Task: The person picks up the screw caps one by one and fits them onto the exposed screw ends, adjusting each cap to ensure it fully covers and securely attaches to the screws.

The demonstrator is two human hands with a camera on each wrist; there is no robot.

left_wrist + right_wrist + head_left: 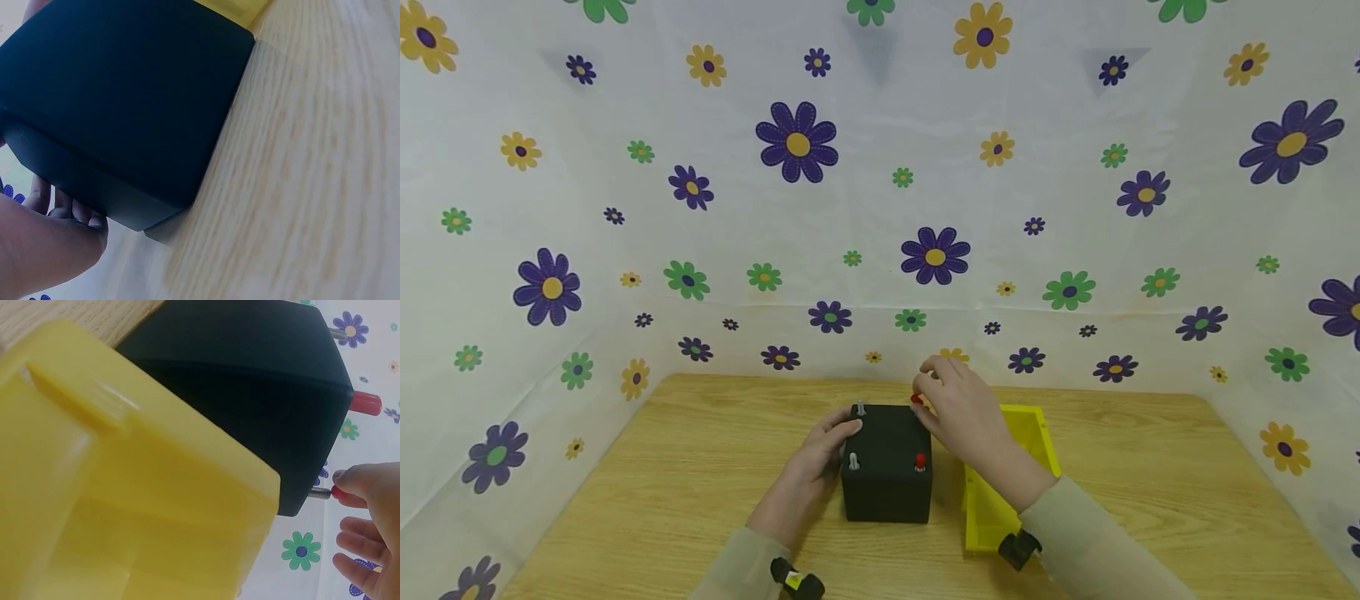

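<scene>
A black box (pixel 887 462) stands mid-table (pixel 662 483), just beside a yellow bin (pixel 1037 433). Its left side is steadied by the left hand (pixel 808 475) with relaxed fingers, while a red cap (pixel 340 492) at its far corner is pinched by the right hand (pixel 962 408)

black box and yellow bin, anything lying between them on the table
Nothing: in the head view only a narrow bare strip of wooden table separates the black box from the yellow bin.
</scene>
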